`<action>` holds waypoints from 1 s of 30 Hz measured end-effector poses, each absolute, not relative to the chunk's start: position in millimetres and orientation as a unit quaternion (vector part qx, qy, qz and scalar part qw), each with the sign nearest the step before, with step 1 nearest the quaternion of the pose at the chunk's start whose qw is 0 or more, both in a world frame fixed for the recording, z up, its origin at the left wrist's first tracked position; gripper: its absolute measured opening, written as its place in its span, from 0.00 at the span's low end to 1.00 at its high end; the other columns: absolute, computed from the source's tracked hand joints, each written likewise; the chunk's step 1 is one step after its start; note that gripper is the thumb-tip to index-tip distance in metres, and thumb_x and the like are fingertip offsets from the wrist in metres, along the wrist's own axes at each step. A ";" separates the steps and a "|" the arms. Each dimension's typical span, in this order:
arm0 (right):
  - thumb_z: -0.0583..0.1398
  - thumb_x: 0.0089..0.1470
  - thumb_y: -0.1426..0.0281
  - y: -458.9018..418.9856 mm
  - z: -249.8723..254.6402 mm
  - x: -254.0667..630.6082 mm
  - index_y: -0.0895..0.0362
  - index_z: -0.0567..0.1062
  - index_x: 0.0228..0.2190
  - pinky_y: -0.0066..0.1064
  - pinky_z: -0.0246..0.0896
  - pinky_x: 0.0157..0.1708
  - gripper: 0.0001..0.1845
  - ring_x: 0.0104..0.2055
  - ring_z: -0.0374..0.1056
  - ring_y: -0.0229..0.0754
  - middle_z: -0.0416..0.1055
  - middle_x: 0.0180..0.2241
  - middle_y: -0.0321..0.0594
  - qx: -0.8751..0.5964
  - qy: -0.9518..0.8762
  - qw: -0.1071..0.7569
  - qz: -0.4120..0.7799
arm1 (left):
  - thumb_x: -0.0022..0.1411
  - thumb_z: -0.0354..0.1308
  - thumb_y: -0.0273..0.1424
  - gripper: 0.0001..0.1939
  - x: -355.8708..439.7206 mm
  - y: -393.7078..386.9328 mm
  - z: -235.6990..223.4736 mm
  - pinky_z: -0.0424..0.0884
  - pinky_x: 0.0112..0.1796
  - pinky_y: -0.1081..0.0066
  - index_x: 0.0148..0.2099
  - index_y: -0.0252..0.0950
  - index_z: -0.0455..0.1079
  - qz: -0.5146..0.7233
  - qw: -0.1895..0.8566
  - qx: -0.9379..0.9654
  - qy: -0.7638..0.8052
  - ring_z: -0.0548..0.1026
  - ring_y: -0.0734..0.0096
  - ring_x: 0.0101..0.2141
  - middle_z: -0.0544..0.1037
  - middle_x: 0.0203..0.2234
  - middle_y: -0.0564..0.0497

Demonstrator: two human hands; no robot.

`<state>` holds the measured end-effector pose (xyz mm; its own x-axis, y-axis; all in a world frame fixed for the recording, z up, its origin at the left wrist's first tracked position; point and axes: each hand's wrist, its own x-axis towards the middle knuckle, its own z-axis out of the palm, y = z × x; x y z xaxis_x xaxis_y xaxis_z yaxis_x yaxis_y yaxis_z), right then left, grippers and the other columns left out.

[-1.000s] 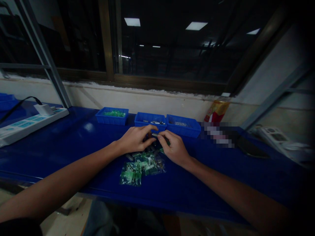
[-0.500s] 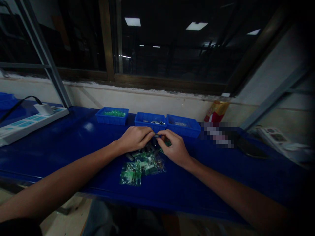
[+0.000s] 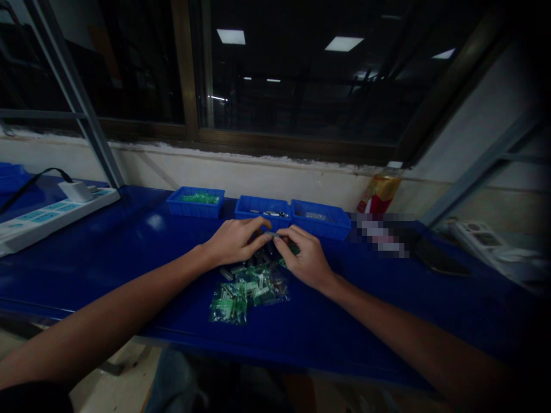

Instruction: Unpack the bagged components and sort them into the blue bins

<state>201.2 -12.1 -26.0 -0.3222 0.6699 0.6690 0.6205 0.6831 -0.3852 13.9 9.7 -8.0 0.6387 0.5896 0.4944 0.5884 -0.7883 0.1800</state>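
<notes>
My left hand (image 3: pixel 235 241) and my right hand (image 3: pixel 303 258) meet fingertip to fingertip over the blue table (image 3: pixel 107 252). Both pinch a small grey part (image 3: pixel 272 234) between them; it is too dim to name. Under and just before the hands lies a heap of small clear bags with green parts (image 3: pixel 247 289). A few dark short cylinders (image 3: pixel 228 273) lie beside the bags, near my left wrist.
Three blue bins stand behind the hands: one with green parts (image 3: pixel 196 202), a middle one (image 3: pixel 262 209), a right one (image 3: pixel 321 218). A white power strip (image 3: pixel 47 218) lies far left. A red-yellow packet (image 3: pixel 379 195) and a dark flat object (image 3: pixel 439 258) sit right.
The hands stay together over the bags. The fingers have shifted slightly on the small part; my left index finger has lifted a little.
</notes>
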 end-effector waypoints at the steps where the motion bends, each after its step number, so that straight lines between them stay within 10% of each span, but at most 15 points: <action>1: 0.53 0.55 0.69 -12.0 -25.4 201.3 0.57 0.71 0.30 0.29 0.57 0.30 0.08 0.28 0.63 0.36 0.65 0.25 0.36 -0.398 -0.812 0.425 0.031 | 0.64 0.44 0.38 0.14 13.7 9.1 -8.0 0.67 0.30 0.72 0.47 0.36 0.61 0.277 0.004 0.905 0.322 0.73 0.72 0.31 0.74 0.32 0.51; 17: 0.56 0.52 0.70 -12.0 -28.2 200.7 0.57 0.68 0.33 0.29 0.58 0.32 0.05 0.30 0.63 0.37 0.64 0.27 0.37 -0.380 -0.836 0.396 0.002 | 0.66 0.38 0.35 0.19 15.8 11.9 -9.4 0.63 0.27 0.72 0.32 0.33 0.66 0.236 -0.063 0.906 0.345 0.72 0.72 0.25 0.73 0.23 0.51; 30: 0.49 0.58 0.70 -10.8 -25.0 201.9 0.57 0.67 0.24 0.30 0.57 0.31 0.13 0.30 0.63 0.37 0.64 0.25 0.37 -0.388 -0.831 0.395 0.047 | 0.65 0.43 0.35 0.13 15.1 9.9 -10.5 0.66 0.32 0.72 0.45 0.36 0.64 0.260 -0.027 0.917 0.302 0.73 0.71 0.33 0.75 0.33 0.51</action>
